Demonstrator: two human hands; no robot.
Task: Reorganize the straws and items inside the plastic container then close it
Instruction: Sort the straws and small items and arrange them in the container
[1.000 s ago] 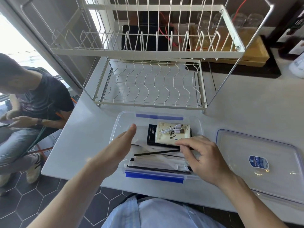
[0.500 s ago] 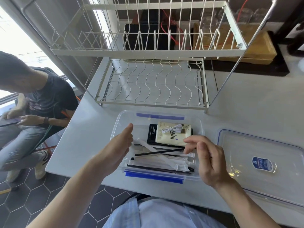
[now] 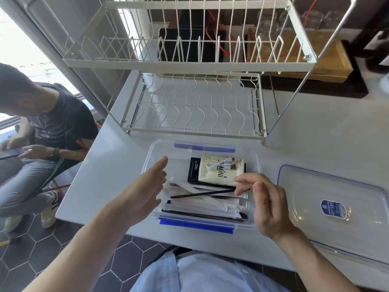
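Observation:
A clear plastic container point(image 3: 258, 165) with blue latches sits open at the table's front edge. Inside, at the far side, a cream tissue pack point(image 3: 221, 174) with a white cable point(image 3: 220, 165) on top lies on a black box point(image 3: 193, 171). Several paper-wrapped straws point(image 3: 200, 205) lie along the near side. A black straw point(image 3: 202, 193) rests slanted across them. My right hand point(image 3: 271, 205) pinches that straw's right end between thumb and fingertips. My left hand point(image 3: 145, 192) hovers flat and open over the container's left wall. The clear lid point(image 3: 336, 209) lies to the right.
A white two-tier wire dish rack point(image 3: 195, 110) stands just behind the container. A person point(image 3: 52, 127) sits at the left beside the table's edge. A wooden box point(image 3: 328, 60) on a dark tray is at the back right.
My right hand has turned palm-up and drawn slightly right, its fingers now only at the black straw's end. My left hand has hardly moved.

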